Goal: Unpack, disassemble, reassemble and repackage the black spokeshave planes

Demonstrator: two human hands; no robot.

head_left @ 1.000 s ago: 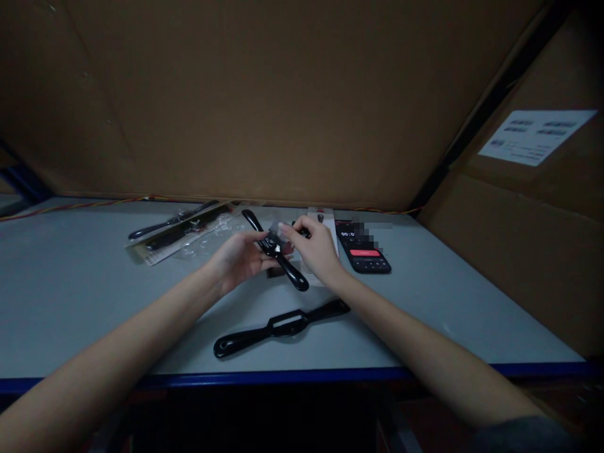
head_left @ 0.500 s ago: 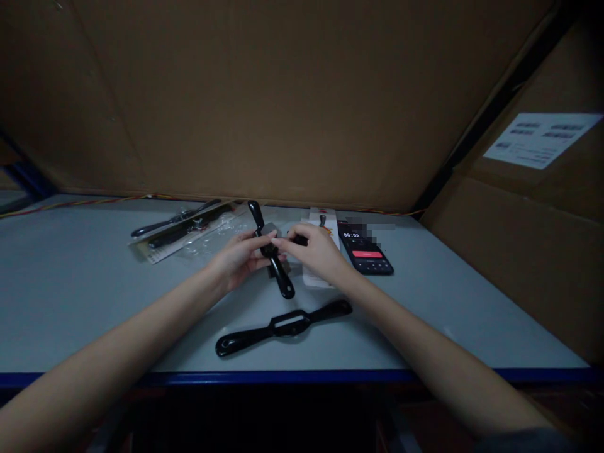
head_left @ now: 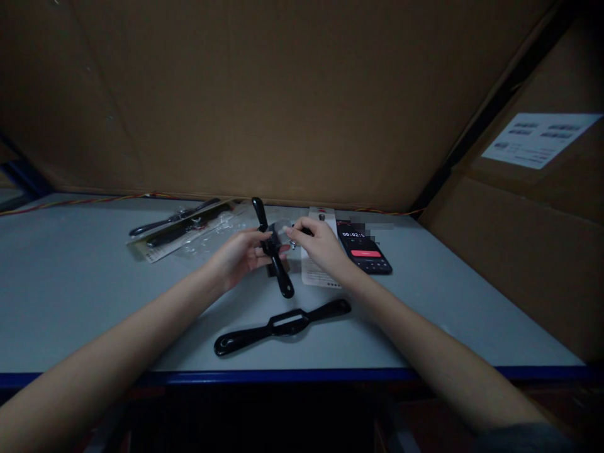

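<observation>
My left hand [head_left: 240,257] is closed around the middle of a black spokeshave [head_left: 282,279], held slantwise above the table with one handle pointing away and the other toward me. My right hand [head_left: 323,246] pinches a flat grey metal blade [head_left: 282,231] at the spokeshave's right side. Whether the blade still touches the spokeshave body, I cannot tell. A small shiny metal piece [head_left: 293,245] shows under my right fingertips. Below the left fingers is a small dark block [head_left: 277,269], partly hidden. Nearer me, a second black spokeshave [head_left: 296,326] lies on the table.
Packaged black tools [head_left: 177,229] in clear plastic lie at the back left. A printed card [head_left: 321,275] and a phone [head_left: 372,263] running a timer lie to the right. Cardboard walls [head_left: 283,107] enclose the back and right of the grey table [head_left: 117,308].
My right hand has shifted slightly right, drawing the blade toward the spokeshave's right side. More of the blade's bright surface shows. The spokeshave in my left hand has barely moved.
</observation>
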